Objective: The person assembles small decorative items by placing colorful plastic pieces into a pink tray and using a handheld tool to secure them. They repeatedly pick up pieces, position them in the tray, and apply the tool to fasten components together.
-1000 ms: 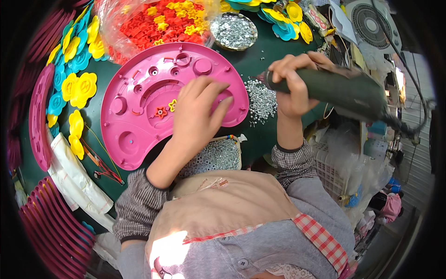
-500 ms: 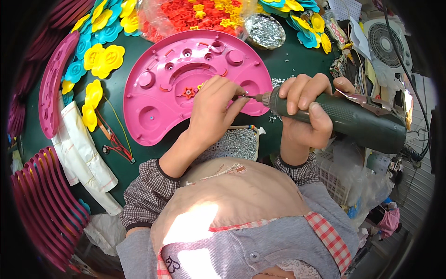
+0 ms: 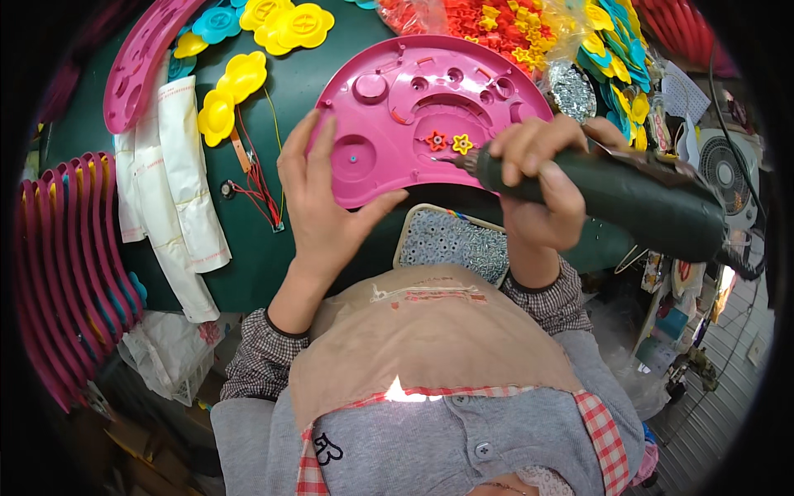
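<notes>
My right hand (image 3: 538, 178) is wrapped round a dark green electric screwdriver (image 3: 633, 202), whose bit points left over a pink plastic shell (image 3: 376, 136). In the shell's middle sit a red star-shaped piece (image 3: 437, 141) and a yellow star-shaped piece (image 3: 462, 145), side by side near the bit. A small blue spot marks the shell's round left recess. At the shell's left edge, my left hand (image 3: 318, 194) is spread with thumb and fingers apart. Whether its fingertips touch the rim is hard to see. The shell's right end is hidden behind my right hand.
A tray (image 3: 451, 240) of small metal parts lies between me and the shell. Left are yellow flower pieces (image 3: 217, 116), red wires (image 3: 263, 198), white bags (image 3: 188, 182) and stacked magenta shells (image 3: 70, 256). Behind are red and yellow stars (image 3: 488, 37) and a screw dish (image 3: 572, 91).
My left hand has left the screwdriver's bit, moved to the shell's left edge and opened. The screwdriver's tip has come over the shell beside the stars. The whole view has shifted.
</notes>
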Tool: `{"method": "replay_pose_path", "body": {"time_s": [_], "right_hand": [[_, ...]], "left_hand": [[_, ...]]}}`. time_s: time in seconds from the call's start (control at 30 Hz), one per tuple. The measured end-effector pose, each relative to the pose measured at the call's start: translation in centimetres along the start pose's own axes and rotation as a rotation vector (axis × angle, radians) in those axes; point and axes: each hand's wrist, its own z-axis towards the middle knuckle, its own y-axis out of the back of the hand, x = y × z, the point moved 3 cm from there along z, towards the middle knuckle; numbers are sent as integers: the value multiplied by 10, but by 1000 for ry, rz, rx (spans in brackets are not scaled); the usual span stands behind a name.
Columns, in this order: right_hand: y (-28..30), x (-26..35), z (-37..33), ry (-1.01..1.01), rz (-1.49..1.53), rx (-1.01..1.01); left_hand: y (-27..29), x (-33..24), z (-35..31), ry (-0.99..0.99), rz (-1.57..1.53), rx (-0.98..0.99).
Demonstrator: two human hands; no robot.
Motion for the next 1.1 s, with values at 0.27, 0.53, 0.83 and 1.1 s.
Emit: {"method": "replay_pose_path", "body": {"time_s": [0.27, 0.53, 0.83, 1.1], "right_hand": [[-40, -56, -7, -78, -74, 181], [-52, -83, -10, -69, -49, 202], [-47, -101, -11, 13, -331, 464], [-50, -99, 0, -107, -289, 452]], "left_hand": [[-18, 30, -27, 155, -175, -17], [-10, 22, -17, 53, -79, -54], [-8, 18, -18, 11, -44, -81], [-9, 16, -15, 9, -30, -70]]}}
